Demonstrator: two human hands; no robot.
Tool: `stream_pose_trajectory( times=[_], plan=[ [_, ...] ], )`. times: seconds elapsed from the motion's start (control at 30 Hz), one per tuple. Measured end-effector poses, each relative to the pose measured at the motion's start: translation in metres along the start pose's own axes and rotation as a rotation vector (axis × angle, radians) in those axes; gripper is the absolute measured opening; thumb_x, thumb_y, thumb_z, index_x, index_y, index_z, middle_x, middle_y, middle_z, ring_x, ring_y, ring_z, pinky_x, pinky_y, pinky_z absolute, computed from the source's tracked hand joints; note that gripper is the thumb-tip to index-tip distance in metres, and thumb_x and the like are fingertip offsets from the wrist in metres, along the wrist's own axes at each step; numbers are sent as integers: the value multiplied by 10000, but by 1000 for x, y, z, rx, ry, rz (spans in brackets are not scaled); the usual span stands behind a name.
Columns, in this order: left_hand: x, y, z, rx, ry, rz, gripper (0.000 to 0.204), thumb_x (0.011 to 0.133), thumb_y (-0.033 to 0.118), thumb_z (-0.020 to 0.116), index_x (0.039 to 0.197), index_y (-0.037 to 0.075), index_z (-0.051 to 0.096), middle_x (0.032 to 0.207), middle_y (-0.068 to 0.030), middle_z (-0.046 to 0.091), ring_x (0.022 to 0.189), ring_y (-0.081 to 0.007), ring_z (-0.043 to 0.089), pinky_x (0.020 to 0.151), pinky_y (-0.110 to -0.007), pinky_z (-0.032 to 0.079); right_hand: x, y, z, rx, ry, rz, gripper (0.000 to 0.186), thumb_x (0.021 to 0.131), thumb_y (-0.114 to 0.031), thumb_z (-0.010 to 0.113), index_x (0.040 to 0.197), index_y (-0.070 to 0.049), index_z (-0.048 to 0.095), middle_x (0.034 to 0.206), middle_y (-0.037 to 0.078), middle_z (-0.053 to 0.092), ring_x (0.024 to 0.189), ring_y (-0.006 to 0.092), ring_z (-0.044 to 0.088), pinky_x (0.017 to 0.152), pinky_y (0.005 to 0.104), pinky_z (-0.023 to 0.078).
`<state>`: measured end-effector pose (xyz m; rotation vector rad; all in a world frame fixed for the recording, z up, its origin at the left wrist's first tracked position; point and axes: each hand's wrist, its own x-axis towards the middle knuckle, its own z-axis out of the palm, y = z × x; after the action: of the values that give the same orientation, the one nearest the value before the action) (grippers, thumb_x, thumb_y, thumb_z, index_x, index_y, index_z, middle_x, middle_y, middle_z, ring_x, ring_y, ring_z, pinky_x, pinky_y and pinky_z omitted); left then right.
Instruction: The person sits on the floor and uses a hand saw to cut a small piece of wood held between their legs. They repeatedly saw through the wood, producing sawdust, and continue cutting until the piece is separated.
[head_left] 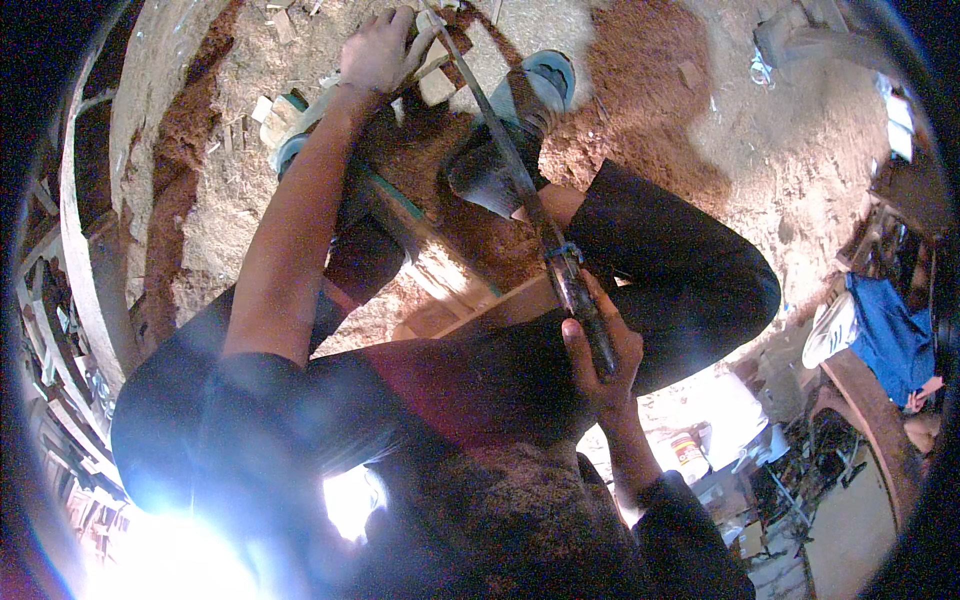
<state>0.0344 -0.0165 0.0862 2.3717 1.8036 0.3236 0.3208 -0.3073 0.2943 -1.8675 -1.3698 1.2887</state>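
Observation:
A long, narrow metal tool [497, 130] with a dark handle runs slantwise across my lap, from the top of the view down to the middle. My right hand [612, 350] wraps around its handle, thumb along one side, below a ring where metal and handle meet. At the far end my left hand [385, 52] is bent with its fingers curled at the tool's tip. What exactly the tip touches is cut off by the upper edge. Small pale wood blocks [436, 87] lie just below the left hand, between my feet in blue footwear [547, 78].
Wooden boards [455, 275] lie between my bent legs. Reddish sawdust [650, 90] covers much of the ground. At the right are another person's blue clothing [888, 335] and white shoe [829, 330], beside a curved timber [878, 430]. A white container [688, 455] stands at lower right.

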Motion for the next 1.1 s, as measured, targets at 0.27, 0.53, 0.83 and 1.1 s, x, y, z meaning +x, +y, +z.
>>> stream_pose_trajectory(
  times=[0.27,0.53,0.83,1.1],
  plan=[
    [1,2,9,-6,95,-47,436,974,472,602,1054,44,587,1039,-225,650,996,-420,642,870,-506,504,-1,-5,-2,-91,-12,-31,526,970,-206,710,1425,20,570,1060,162,770,797,151,729,723,290,560],
    [-2,6,7,-82,112,-56,360,971,432,617,989,72,605,946,-188,669,919,-399,662,803,-498,524,-8,-24,-1,-130,-8,15,539,962,-210,704,1449,-29,560,966,141,760,701,164,700,660,307,549],
    [-1,7,4,-104,151,-11,333,955,405,638,977,73,610,916,-184,669,884,-402,665,770,-496,530,-14,-37,-4,-166,-29,89,590,957,-254,697,1501,-114,517,964,172,759,696,302,734,651,409,585],
    [2,3,9,-79,88,-40,331,961,392,625,1015,65,618,955,-189,681,904,-397,673,786,-480,540,-9,-43,5,-195,-12,18,515,981,-179,677,1445,3,549,955,144,756,702,106,674,660,286,533]
  ],
)
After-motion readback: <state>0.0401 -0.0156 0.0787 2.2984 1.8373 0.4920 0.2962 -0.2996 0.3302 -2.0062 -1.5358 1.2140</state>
